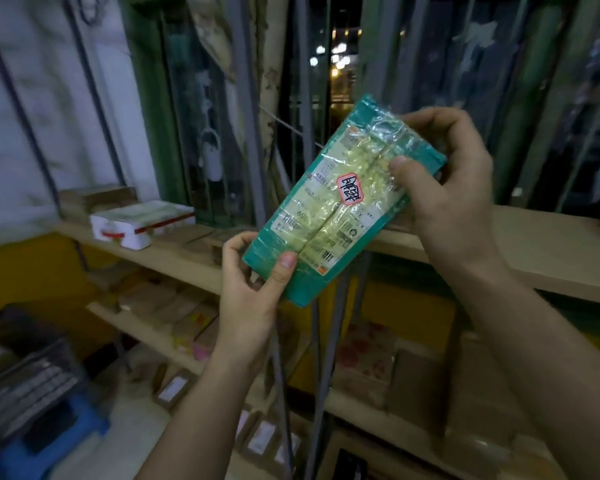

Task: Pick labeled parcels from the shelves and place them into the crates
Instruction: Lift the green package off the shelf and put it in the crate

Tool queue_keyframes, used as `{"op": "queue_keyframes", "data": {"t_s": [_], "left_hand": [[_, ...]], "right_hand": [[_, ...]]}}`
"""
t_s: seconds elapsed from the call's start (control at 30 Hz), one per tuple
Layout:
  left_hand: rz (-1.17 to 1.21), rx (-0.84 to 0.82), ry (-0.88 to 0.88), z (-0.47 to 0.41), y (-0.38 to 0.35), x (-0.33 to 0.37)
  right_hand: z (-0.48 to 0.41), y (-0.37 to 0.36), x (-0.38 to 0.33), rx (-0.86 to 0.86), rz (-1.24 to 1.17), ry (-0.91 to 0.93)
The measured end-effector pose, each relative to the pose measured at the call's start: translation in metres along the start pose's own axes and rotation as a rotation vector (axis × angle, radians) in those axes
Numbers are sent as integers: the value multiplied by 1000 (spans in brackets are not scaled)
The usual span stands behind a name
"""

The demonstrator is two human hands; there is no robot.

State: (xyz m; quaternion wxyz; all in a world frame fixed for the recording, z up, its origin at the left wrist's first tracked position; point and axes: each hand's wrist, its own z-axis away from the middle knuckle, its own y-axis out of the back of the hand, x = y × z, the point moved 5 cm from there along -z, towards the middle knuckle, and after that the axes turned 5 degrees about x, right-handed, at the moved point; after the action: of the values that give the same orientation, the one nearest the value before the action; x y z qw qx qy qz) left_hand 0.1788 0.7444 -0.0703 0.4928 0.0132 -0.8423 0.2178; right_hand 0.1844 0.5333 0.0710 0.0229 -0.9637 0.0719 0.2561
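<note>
Green taped parcel (329,216) with label and red sticker (351,189) held tilted in air before the shelves (174,261). Left hand (253,285) pinches its lower corner, right hand (447,188) grips the upper end, thumb on front. White box (139,223) on upper shelf; dark crate (25,372) lower left.

The parcel (340,220) I hold is teal green. Its label (302,206) is pale yellowish with black print, and a red-edged white sticker (350,188) on it bears black handwriting. Far left, a white foam box (136,223) is banded in red. The shelves (551,244) are pale wood, the wall (25,271) yellow, the near-left stool (49,441) blue.
</note>
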Motion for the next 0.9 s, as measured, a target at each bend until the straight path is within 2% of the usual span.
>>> {"op": "queue_keyframes", "data": {"t_s": [0.37,0.47,0.67,0.9], "left_hand": [[-185,340,52,38,237,44],[-342,379,22,55,287,53],[-382,338,139,59,369,59],[-389,510,107,4,463,51]], "right_hand": [[76,-246,-21,-229,-325,-153],[99,-314,-25,-331,-447,-199],[142,-444,-31,-571,-566,-188],[143,-568,13,-684,-626,-123]]}}
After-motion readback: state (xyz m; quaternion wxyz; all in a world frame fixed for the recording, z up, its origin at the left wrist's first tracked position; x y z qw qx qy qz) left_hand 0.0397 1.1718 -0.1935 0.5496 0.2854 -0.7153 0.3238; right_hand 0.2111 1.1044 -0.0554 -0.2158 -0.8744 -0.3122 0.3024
